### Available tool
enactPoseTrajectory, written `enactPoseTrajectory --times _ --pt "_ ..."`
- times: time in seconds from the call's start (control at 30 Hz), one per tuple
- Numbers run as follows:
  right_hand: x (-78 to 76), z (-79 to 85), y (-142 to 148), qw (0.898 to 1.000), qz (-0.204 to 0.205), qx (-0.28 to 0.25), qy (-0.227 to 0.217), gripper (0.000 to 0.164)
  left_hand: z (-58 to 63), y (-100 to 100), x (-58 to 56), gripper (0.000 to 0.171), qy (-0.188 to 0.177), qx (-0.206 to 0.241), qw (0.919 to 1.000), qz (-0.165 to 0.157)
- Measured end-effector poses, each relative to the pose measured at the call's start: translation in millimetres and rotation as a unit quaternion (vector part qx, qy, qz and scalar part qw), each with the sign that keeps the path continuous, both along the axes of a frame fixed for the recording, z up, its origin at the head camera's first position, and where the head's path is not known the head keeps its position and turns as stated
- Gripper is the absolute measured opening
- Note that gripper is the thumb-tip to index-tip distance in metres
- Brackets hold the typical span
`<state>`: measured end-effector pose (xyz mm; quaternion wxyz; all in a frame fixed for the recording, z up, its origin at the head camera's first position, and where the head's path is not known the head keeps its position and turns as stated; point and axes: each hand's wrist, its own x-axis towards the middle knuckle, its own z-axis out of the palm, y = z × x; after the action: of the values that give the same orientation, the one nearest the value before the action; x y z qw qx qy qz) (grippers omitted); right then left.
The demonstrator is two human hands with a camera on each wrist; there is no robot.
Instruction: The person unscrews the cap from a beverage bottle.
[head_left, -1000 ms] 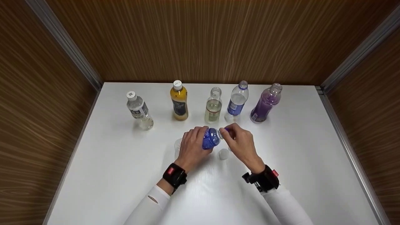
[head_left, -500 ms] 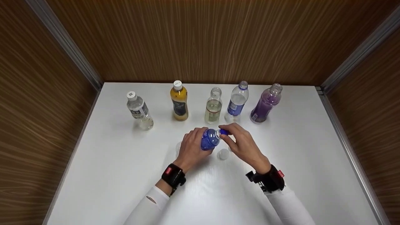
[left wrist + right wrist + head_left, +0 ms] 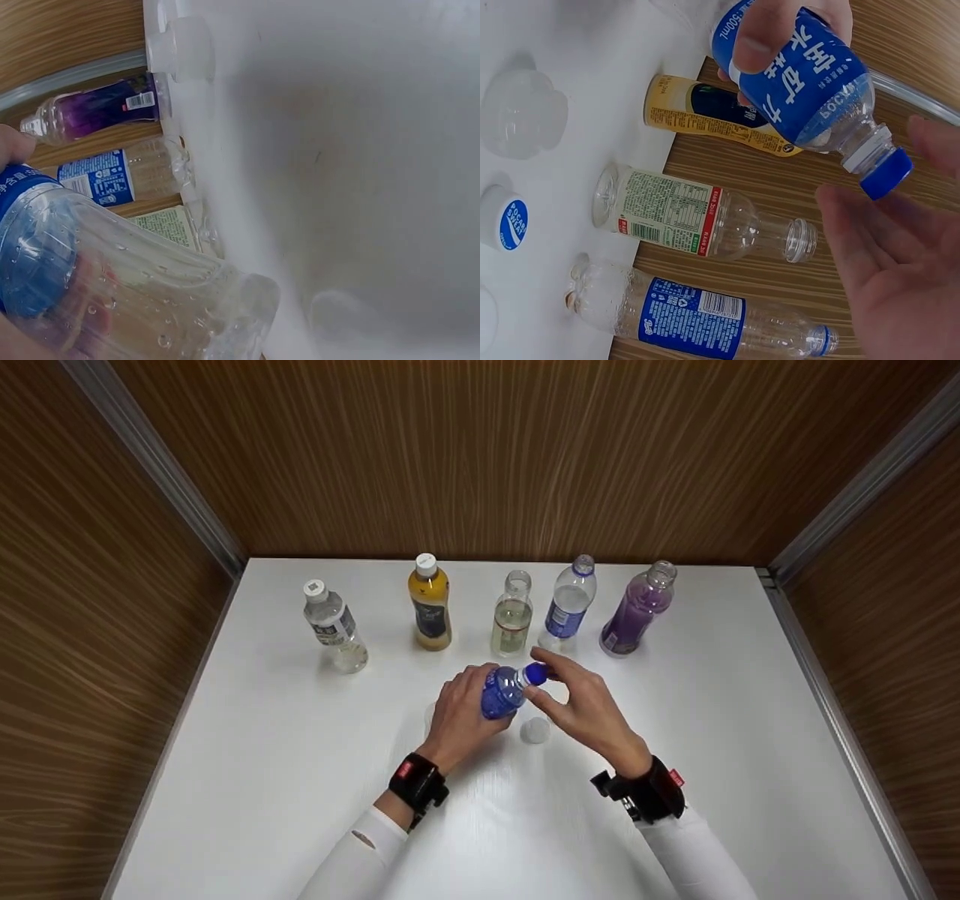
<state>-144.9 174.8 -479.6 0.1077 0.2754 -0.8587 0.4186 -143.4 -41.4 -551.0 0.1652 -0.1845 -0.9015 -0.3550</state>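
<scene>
My left hand (image 3: 463, 712) grips a clear plastic bottle (image 3: 501, 694) round its blue label, and the bottle tilts with its neck up to the right. In the left wrist view its see-through lower part shows droplets. A blue cap (image 3: 887, 174) sits on the mouth, above a white neck ring. Around the cap my right hand (image 3: 589, 709) holds its thumb and fingers spread; the right wrist view shows them apart from the cap. On the table below lies a white cap (image 3: 511, 217) printed with blue and white lettering.
Behind my hands stand a capped clear bottle (image 3: 335, 626), a yellow-orange bottle (image 3: 430, 604) with a white cap, and an uncapped pale-liquid bottle (image 3: 512, 619). To their right are an uncapped blue-labelled bottle (image 3: 568, 607) and an uncapped purple bottle (image 3: 636, 611). Wood-grain panels (image 3: 480, 457) enclose the white table (image 3: 270, 780).
My right fingers pinched the blue cap at the bottle's mouth half a second ago. They have since spread off it, leaving the cap on the neck. The left hand has barely moved.
</scene>
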Motion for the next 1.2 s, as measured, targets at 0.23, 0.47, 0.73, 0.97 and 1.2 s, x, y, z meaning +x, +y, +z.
enactPoseTrajectory --times 0.23,0.47,0.73,0.97,1.2 --pt "1.4 -2.1 -8 0.991 -0.118 0.054 0.036 0.054 -1.5 1 0.2 0.075 0.009 -0.009 0.9999 0.011" --pt "1.5 -3.7 -13 0.984 -0.148 0.065 0.071 0.041 -2.3 2 1.0 0.076 0.002 -0.009 0.9999 0.005" --pt "0.7 -7.3 -14 0.985 -0.131 0.055 0.103 0.030 -3.2 3 1.3 0.075 0.009 -0.018 0.9998 0.007" --pt "0.3 -6.0 -12 0.990 -0.086 0.041 0.107 0.031 -0.6 1 1.3 0.077 -0.020 -0.008 0.9998 0.001" --pt "1.1 -4.0 -10 0.994 -0.033 0.030 0.102 0.034 -0.1 0 0.7 0.075 -0.025 0.002 0.9997 0.004"
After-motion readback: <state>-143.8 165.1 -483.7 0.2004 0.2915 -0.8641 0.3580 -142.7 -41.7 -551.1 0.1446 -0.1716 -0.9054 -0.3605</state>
